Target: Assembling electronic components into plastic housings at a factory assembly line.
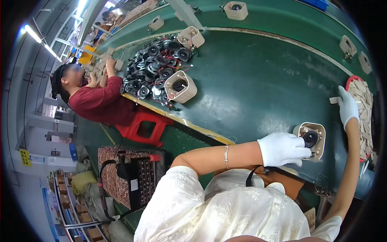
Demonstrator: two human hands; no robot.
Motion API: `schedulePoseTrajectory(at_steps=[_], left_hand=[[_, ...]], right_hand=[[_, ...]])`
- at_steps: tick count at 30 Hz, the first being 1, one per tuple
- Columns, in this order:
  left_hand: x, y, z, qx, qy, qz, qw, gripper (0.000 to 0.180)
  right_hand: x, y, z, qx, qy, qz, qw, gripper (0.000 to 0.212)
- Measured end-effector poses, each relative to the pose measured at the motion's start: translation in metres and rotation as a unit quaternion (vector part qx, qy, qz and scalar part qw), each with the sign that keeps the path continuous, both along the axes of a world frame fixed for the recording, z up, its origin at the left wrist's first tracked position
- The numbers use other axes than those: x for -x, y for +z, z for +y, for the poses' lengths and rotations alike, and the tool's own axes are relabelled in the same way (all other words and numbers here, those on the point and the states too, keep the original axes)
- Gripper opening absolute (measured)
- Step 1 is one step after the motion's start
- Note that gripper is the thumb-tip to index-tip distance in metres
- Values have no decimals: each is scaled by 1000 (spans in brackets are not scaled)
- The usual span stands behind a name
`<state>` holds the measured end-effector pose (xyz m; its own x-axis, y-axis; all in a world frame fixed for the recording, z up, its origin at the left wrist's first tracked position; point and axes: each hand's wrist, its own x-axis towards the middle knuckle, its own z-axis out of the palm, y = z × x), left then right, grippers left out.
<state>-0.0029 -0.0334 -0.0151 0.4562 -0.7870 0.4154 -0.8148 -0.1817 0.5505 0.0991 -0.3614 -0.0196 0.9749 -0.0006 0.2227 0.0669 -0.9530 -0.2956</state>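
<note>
Left of the red-rimmed tray [353, 78], on the green tabletop [242, 80], sits the beige housing [321, 147]; the left hand [282, 149] grips its wall farthest from the tray. At the tray's left rim, the right hand [348, 107] meets a pale strip [334, 100]; whether its grip is closed, I cannot tell. Strip-picking seems in hand; next calls for a secure pinch.

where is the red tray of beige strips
The red tray is at the head view's far right, on the green worktable, beside the right hand.
</note>
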Motion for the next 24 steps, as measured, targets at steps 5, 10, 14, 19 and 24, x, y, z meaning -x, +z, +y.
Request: schedulePoseTrajectory(at_steps=[5,10,14,19,24], left_hand=[[-3,-10,1,31,3,-27,999,24],[-8,-8,5,46,51,-30,997,25],[-8,-9,5,60,45,-29,997,25],[-3,-10,13,69,19,-30,997,31],[-2,2,13,-12,12,42,999,63]], right_hand=[[-27,-9,-6,163,-13,95,982,21],[-4,-2,5,118,28,84,989,14],[8,8,10,152,18,69,986,15],[45,-16,9,91,20,15,996,23],[83,-4,10,17,-11,-44,999,22]])
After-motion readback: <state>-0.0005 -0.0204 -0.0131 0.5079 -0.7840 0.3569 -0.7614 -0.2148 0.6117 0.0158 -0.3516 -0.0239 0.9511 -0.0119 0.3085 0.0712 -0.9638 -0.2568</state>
